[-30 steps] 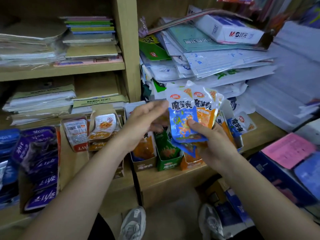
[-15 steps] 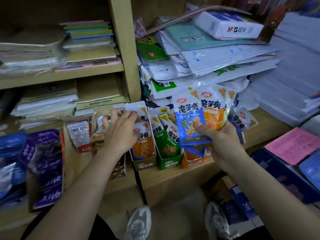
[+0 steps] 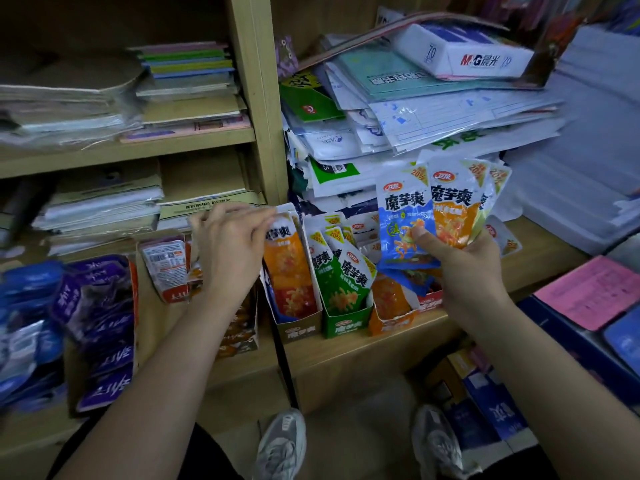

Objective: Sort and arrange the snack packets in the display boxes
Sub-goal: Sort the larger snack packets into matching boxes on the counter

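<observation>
My right hand point(image 3: 464, 271) grips a fan of snack packets, a blue packet point(image 3: 403, 216) in front and orange packets point(image 3: 453, 213) behind it, held above the right end of the row of boxes. My left hand point(image 3: 228, 251) pinches the top of an orange packet point(image 3: 289, 268) standing in the brown display box point(image 3: 299, 329). Beside it stands the green display box point(image 3: 346, 325) with green packets point(image 3: 346, 282), then an orange display box point(image 3: 391, 322) partly hidden by the fan.
Purple packets point(image 3: 98, 306) and blue packets point(image 3: 27, 306) fill boxes at the far left shelf. A box of red-and-white packets point(image 3: 166, 268) sits behind my left hand. Stacked papers point(image 3: 415, 109) pile up behind the boxes. My shoes point(image 3: 282, 445) and cartons stand below.
My left hand left the fan of packets, swung left and down, and now pinches an orange packet in the brown box. My right hand shifted the fan slightly right.
</observation>
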